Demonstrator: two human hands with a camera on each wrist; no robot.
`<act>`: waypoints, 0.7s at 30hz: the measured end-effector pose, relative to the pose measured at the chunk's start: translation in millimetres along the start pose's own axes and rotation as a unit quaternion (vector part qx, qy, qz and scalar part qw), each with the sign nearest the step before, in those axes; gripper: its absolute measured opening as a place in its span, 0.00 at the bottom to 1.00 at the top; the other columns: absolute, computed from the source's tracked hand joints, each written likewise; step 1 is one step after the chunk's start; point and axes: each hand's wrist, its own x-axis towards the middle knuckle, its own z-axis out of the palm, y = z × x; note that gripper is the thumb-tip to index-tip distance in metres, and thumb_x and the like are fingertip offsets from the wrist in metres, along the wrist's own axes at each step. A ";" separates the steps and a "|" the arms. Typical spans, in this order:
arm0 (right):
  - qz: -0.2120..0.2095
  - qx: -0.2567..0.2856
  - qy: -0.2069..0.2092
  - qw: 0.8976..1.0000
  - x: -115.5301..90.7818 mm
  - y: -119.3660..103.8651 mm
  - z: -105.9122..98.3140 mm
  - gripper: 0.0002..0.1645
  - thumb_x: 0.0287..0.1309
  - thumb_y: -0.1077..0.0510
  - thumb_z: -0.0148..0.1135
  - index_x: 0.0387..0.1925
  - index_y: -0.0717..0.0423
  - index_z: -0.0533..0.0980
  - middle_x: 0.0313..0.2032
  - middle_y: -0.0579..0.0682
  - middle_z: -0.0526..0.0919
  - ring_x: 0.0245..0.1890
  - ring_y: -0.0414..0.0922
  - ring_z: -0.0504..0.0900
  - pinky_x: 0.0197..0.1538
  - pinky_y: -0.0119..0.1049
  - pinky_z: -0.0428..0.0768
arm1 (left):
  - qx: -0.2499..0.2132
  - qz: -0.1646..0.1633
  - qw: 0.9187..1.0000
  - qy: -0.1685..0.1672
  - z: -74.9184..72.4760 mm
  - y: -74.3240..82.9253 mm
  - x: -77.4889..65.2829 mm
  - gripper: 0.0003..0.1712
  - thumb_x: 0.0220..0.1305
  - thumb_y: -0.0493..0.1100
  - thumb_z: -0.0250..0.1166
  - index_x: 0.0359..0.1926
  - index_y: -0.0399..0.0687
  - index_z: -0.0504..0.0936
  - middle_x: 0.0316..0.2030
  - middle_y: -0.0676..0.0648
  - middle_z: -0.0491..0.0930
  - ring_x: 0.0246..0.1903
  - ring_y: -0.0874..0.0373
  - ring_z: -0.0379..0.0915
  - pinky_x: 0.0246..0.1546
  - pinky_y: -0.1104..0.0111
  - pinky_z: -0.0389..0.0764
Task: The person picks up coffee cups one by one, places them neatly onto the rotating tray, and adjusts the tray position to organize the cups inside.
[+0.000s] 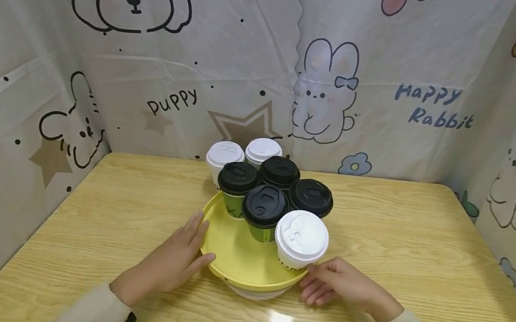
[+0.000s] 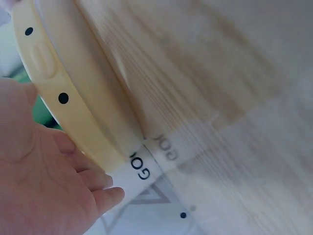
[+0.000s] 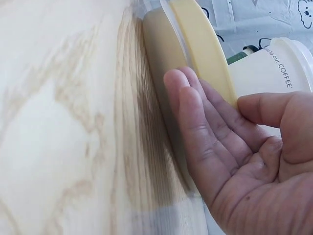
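In the head view, a round yellow tray (image 1: pixel 233 257) stands on a pale base (image 1: pixel 255 294) and carries several lidded paper coffee cups. Black lids top several green cups, including a front one (image 1: pixel 265 214); a white-lidded cup (image 1: pixel 301 240) stands at the tray's front right. My left hand (image 1: pixel 175 259) lies along the left rim, its fingers extended and thumb spread toward the front. At the lower right rim is my right hand (image 1: pixel 332 283). The right wrist view shows its relaxed, slightly bent fingers (image 3: pixel 195 115) against the tray's yellow side (image 3: pixel 208 49), below the white cup (image 3: pixel 271 68).
Two more white-lidded cups (image 1: pixel 225 156) stand at the back of the group, close to the printed fabric backdrop (image 1: pixel 193 57). A wooden table (image 1: pixel 411 234) extends under and around the tray. Fabric also covers the left and right sides.
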 end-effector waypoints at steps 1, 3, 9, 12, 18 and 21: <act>-0.001 -0.001 0.003 1.000 -0.5 -0.2 -2.1 0.28 0.73 0.53 0.44 0.43 0.78 0.76 0.33 0.59 0.86 0.31 0.43 0.85 0.35 0.34 0.84 | 0.002 0.002 1.000 -0.001 0.0 2.6 -2.5 0.44 0.73 0.61 0.44 0.72 0.28 0.48 0.72 0.29 0.40 0.71 0.36 0.40 0.67 0.43 0.52; -0.004 -0.005 0.010 1.000 -1.1 -0.7 -6.4 0.28 0.73 0.53 0.43 0.43 0.79 0.75 0.34 0.60 0.85 0.31 0.43 0.85 0.35 0.34 0.84 | 0.004 0.002 1.000 -0.008 0.1 7.1 -7.5 0.45 0.73 0.62 0.44 0.72 0.30 0.47 0.72 0.30 0.40 0.72 0.37 0.39 0.67 0.44 0.52; 0.005 -0.017 0.035 0.999 -0.7 -2.7 -18.0 0.30 0.74 0.51 0.42 0.42 0.79 0.75 0.33 0.59 0.85 0.31 0.43 0.85 0.35 0.35 0.84 | 0.012 0.012 1.000 -0.016 4.4 18.2 -18.7 0.48 0.70 0.65 0.46 0.73 0.31 0.47 0.73 0.30 0.40 0.72 0.36 0.38 0.67 0.44 0.53; 0.012 -0.022 0.045 0.999 -0.3 -4.0 -22.0 0.30 0.74 0.51 0.42 0.42 0.79 0.76 0.33 0.59 0.85 0.31 0.43 0.85 0.35 0.35 0.84 | 0.022 0.020 1.000 -0.007 6.0 23.4 -21.8 0.48 0.70 0.64 0.48 0.72 0.31 0.49 0.72 0.29 0.41 0.71 0.35 0.39 0.66 0.43 0.54; 0.019 -0.028 0.050 0.998 1.0 -5.1 -24.9 0.31 0.74 0.50 0.43 0.42 0.78 0.76 0.33 0.59 0.85 0.31 0.44 0.85 0.35 0.35 0.84 | 0.037 0.012 0.999 -0.001 4.7 29.1 -22.7 0.47 0.69 0.65 0.48 0.72 0.32 0.51 0.72 0.29 0.42 0.71 0.36 0.40 0.66 0.42 0.55; 0.022 -0.022 0.051 0.998 1.0 -4.3 -22.8 0.30 0.73 0.50 0.44 0.42 0.78 0.76 0.33 0.59 0.85 0.30 0.44 0.85 0.35 0.36 0.84 | 0.028 -0.006 1.000 -0.006 2.9 26.3 -21.2 0.49 0.69 0.67 0.46 0.73 0.32 0.49 0.72 0.31 0.39 0.72 0.37 0.39 0.66 0.42 0.54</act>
